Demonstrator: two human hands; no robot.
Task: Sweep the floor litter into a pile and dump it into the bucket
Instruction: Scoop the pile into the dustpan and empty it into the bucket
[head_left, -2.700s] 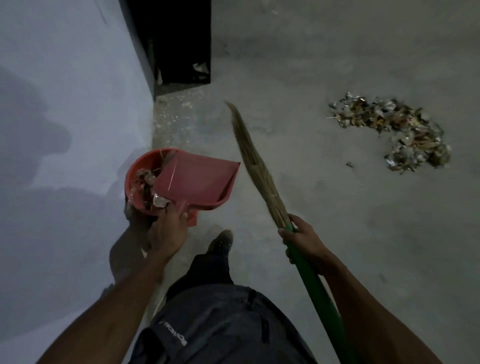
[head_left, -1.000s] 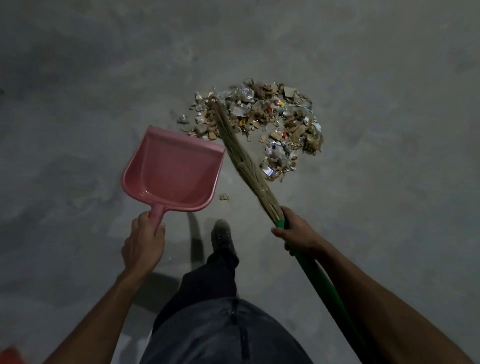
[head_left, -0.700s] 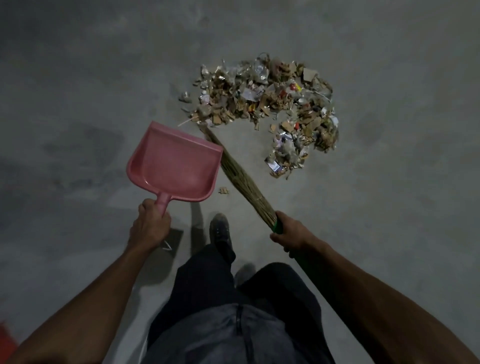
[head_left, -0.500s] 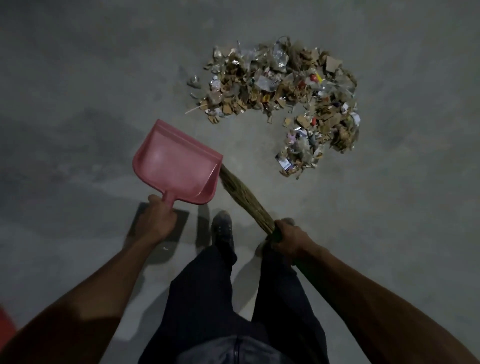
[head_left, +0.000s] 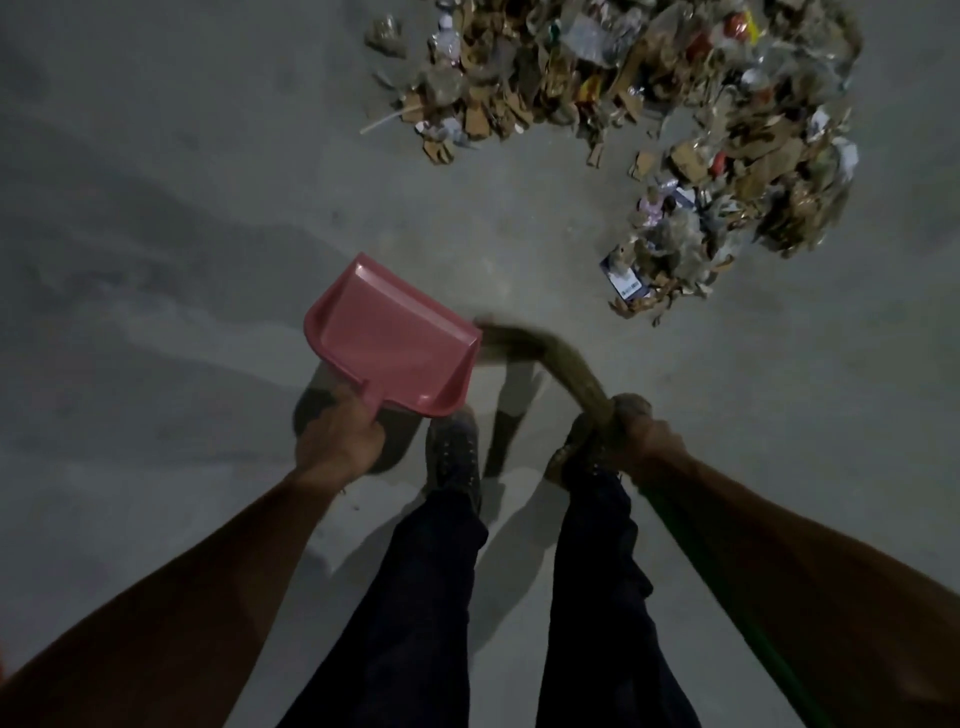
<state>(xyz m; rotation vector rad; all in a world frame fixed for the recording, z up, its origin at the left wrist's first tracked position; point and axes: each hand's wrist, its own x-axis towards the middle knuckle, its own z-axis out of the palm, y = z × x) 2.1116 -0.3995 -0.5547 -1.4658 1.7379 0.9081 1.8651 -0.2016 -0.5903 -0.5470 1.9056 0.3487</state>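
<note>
Left hand (head_left: 337, 441) grips the dustpan (head_left: 392, 348) handle; right hand (head_left: 636, 431) is clamped on the broom (head_left: 550, 358), bristles bent against the pan's edge. Litter (head_left: 675, 119) lies at one o'clock, apart. Scooping step: next, probably set the pan beside the pile. Bucket unseen.

Dustpan (head_left: 389, 353) left of broom (head_left: 550, 358), litter pile (head_left: 649, 114) ahead on floor (head_left: 156, 208), feet (head_left: 453, 457) behind both
</note>
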